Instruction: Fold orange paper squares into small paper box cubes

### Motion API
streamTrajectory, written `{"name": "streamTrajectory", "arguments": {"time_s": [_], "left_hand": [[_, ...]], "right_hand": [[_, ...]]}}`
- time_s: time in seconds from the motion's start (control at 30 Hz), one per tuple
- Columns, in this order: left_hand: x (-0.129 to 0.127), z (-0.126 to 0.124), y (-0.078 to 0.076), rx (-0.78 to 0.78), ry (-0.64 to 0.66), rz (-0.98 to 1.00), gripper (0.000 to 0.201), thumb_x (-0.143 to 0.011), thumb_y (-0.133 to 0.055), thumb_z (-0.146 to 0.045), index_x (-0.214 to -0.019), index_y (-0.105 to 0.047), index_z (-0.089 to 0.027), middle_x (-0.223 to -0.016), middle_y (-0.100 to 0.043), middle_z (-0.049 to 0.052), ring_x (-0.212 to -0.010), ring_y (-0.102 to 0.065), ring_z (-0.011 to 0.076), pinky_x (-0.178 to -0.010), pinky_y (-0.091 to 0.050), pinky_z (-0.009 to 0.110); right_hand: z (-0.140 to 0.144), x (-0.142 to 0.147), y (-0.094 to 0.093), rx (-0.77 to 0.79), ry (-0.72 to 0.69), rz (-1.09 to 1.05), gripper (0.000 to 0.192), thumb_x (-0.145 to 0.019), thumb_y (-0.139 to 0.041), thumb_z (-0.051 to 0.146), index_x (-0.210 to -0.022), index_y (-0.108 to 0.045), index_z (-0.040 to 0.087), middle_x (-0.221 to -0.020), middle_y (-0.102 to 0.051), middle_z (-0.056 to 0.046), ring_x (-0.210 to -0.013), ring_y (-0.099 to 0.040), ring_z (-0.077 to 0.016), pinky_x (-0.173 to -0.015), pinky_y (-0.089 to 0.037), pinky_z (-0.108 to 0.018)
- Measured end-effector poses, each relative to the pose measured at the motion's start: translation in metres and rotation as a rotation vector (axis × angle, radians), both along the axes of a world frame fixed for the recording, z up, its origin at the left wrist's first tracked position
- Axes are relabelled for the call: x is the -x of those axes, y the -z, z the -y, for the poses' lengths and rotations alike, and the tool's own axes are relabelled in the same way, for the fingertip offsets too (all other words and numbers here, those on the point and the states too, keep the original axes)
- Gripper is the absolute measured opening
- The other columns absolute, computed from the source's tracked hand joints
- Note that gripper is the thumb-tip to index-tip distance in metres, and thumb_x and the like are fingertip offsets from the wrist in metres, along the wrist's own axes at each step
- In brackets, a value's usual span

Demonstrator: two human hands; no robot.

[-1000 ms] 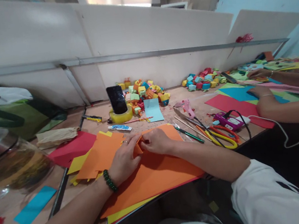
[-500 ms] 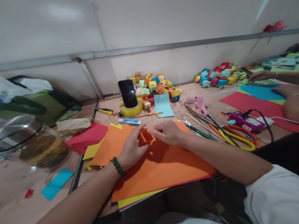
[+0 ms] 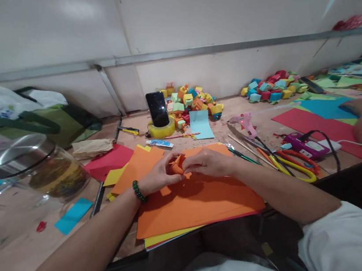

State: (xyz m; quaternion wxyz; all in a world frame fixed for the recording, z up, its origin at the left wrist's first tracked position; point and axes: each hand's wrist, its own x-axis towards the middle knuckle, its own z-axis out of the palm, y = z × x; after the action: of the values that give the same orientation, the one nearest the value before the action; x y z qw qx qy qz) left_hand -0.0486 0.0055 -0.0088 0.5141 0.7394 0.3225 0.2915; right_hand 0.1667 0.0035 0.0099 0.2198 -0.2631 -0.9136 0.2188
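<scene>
A small folded piece of orange paper (image 3: 177, 164) is held between both hands, over the near stack of large flat orange paper sheets (image 3: 197, 204). It is cupped from the left by the left hand (image 3: 159, 174), its fingers half curled and its thumb set below; its right edge is pinched by the bent fingertips of the right hand (image 3: 208, 162). A dark green beaded bracelet (image 3: 137, 191) is worn on the left wrist. Beyond the sheets, a black smartphone (image 3: 157, 108) is propped upright at a yellow roll of tape (image 3: 163, 130), beside heaped multicoloured paper cubes (image 3: 193, 102). To the right, a pink glue gun (image 3: 247, 123) and a purple power strip (image 3: 311, 148) are seen; to the left, a metal-lidded glass jug (image 3: 57, 175) is placed.
</scene>
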Motion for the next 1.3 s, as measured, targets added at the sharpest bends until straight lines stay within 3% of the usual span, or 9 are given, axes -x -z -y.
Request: {"name": "streamTrajectory", "arguments": {"time_s": [0.2, 0.43, 0.53, 0.77, 0.83, 0.93, 1.03, 1.17, 1.3], "left_hand": [[-0.002, 0.000, 0.001, 0.003, -0.034, 0.028, 0.056, -0.067, -0.073, -0.028, -0.119, -0.054, -0.018, -0.120, -0.058, 0.009, -0.105, -0.060, 0.0215, -0.089, -0.051, 0.033], [-0.003, 0.002, 0.000, -0.041, -0.009, 0.014, 0.052, -0.067, -0.075, -0.031, -0.114, -0.057, -0.017, -0.109, -0.061, 0.007, -0.099, -0.061, 0.0216, -0.085, -0.053, 0.034], [-0.004, 0.002, -0.001, -0.011, -0.003, 0.023, 0.048, -0.066, -0.075, -0.029, -0.110, -0.057, -0.018, -0.106, -0.061, 0.006, -0.095, -0.061, 0.0200, -0.084, -0.053, 0.033], [-0.004, 0.006, -0.008, 0.064, 0.009, 0.053, 0.047, -0.068, -0.075, -0.032, -0.108, -0.055, -0.017, -0.105, -0.062, 0.005, -0.092, -0.063, 0.0181, -0.081, -0.053, 0.031], [-0.005, 0.007, -0.008, -0.039, -0.024, 0.027, 0.039, -0.071, -0.072, -0.032, -0.103, -0.055, -0.017, -0.100, -0.064, 0.004, -0.089, -0.063, 0.0177, -0.080, -0.053, 0.031], [-0.006, 0.010, -0.005, -0.325, -0.208, -0.088, 0.033, -0.074, -0.068, -0.030, -0.102, -0.055, -0.018, -0.097, -0.064, 0.003, -0.087, -0.061, 0.0177, -0.082, -0.053, 0.032], [-0.008, 0.014, 0.000, -0.525, -0.365, -0.241, 0.035, -0.077, -0.062, -0.025, -0.110, -0.052, -0.019, -0.106, -0.064, 0.005, -0.094, -0.061, 0.0199, -0.085, -0.052, 0.035], [-0.009, 0.018, 0.005, -0.627, -0.405, -0.310, 0.041, -0.077, -0.057, -0.018, -0.117, -0.050, -0.019, -0.117, -0.061, 0.010, -0.103, -0.061, 0.0237, -0.086, -0.053, 0.039], [-0.010, 0.018, 0.005, -0.580, -0.382, -0.219, 0.047, -0.076, -0.062, -0.023, -0.120, -0.048, -0.017, -0.120, -0.061, 0.013, -0.110, -0.060, 0.0255, -0.094, -0.051, 0.041]], "right_hand": [[0.003, 0.001, -0.004, 0.064, 0.067, 0.032, 0.018, -0.092, -0.050, 0.026, -0.089, -0.066, 0.019, -0.057, -0.054, 0.004, -0.052, -0.046, -0.0089, -0.058, -0.036, -0.019], [0.007, 0.002, -0.006, 0.160, 0.011, 0.017, 0.022, -0.092, -0.049, 0.026, -0.081, -0.066, 0.018, -0.053, -0.053, 0.004, -0.050, -0.051, -0.0090, -0.055, -0.037, -0.019], [0.007, 0.002, -0.006, 0.173, 0.029, 0.003, 0.022, -0.091, -0.050, 0.027, -0.085, -0.069, 0.018, -0.049, -0.051, 0.005, -0.047, -0.051, -0.0085, -0.054, -0.039, -0.018], [0.007, 0.003, -0.006, 0.395, 0.085, 0.031, 0.031, -0.096, -0.042, 0.037, -0.092, -0.067, 0.018, -0.054, -0.058, 0.004, -0.045, -0.055, -0.0091, -0.048, -0.040, -0.018], [0.006, 0.002, -0.007, 0.312, 0.087, 0.014, 0.031, -0.095, -0.045, 0.039, -0.094, -0.067, 0.018, -0.055, -0.058, 0.003, -0.047, -0.053, -0.0089, -0.050, -0.039, -0.018], [0.005, 0.002, -0.007, 0.101, 0.119, -0.070, 0.032, -0.088, -0.058, 0.044, -0.098, -0.070, 0.016, -0.054, -0.054, 0.004, -0.049, -0.046, -0.0084, -0.053, -0.035, -0.020], [0.007, 0.007, -0.004, 0.013, 0.204, -0.191, 0.034, -0.082, -0.065, 0.046, -0.091, -0.073, 0.014, -0.054, -0.051, 0.004, -0.051, -0.041, -0.0082, -0.053, -0.032, -0.021], [0.013, 0.018, 0.004, 0.025, 0.274, -0.285, 0.022, -0.083, -0.059, 0.029, -0.070, -0.067, 0.014, -0.056, -0.053, 0.003, -0.051, -0.041, -0.0076, -0.053, -0.031, -0.021], [0.012, 0.018, 0.008, -0.061, 0.260, -0.277, 0.019, -0.080, -0.053, 0.018, -0.065, -0.063, 0.016, -0.056, -0.053, 0.003, -0.052, -0.042, -0.0079, -0.054, -0.032, -0.021]]}}
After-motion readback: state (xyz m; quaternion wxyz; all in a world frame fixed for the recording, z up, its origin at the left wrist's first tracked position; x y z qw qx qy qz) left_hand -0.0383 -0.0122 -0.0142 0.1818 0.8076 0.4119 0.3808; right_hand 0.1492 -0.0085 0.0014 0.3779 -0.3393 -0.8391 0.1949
